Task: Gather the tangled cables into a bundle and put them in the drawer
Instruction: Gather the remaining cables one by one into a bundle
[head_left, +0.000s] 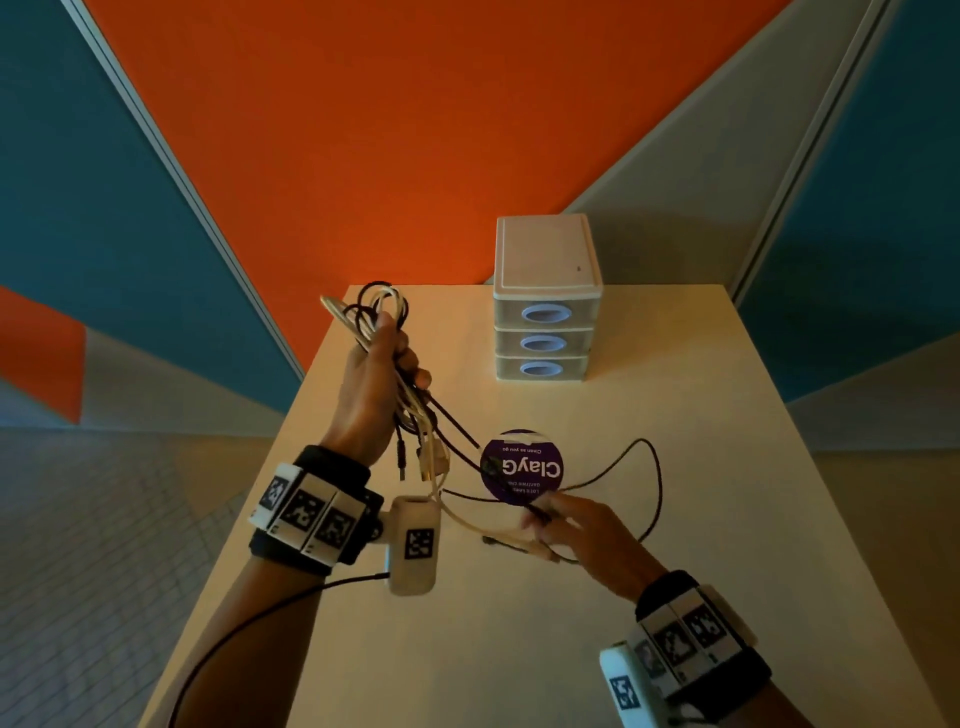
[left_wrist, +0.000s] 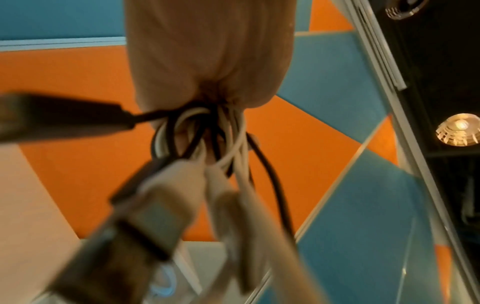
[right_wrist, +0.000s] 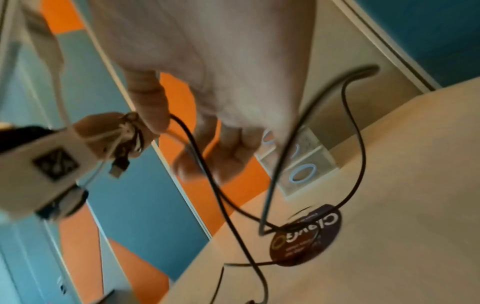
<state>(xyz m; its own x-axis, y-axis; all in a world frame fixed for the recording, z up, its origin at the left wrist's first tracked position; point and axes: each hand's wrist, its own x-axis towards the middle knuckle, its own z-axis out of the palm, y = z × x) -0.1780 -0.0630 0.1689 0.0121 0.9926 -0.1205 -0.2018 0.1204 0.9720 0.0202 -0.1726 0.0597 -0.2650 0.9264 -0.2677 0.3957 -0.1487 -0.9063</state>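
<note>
My left hand (head_left: 382, 364) is raised over the table's left side and grips a bundle of black and white cables (head_left: 371, 312). Loops stick out above the fist and plugs (head_left: 423, 460) dangle below it. In the left wrist view the cables (left_wrist: 207, 139) bunch under the closed palm (left_wrist: 207, 61). A long black cable (head_left: 657, 467) trails from the bundle across the table in a loose loop. Low over the table, my right hand (head_left: 571, 525) pinches this black cable (right_wrist: 358, 144) between thumb and fingers (right_wrist: 153, 115); the hand is blurred. The white three-drawer unit (head_left: 543, 312) has all its drawers shut.
The drawer unit stands at the back of the pale table (head_left: 675, 571), near the orange wall. A round purple sticker (head_left: 522, 467) lies flat mid-table under the black cable. The table's left edge runs close under my left forearm. Tiled floor lies beyond it.
</note>
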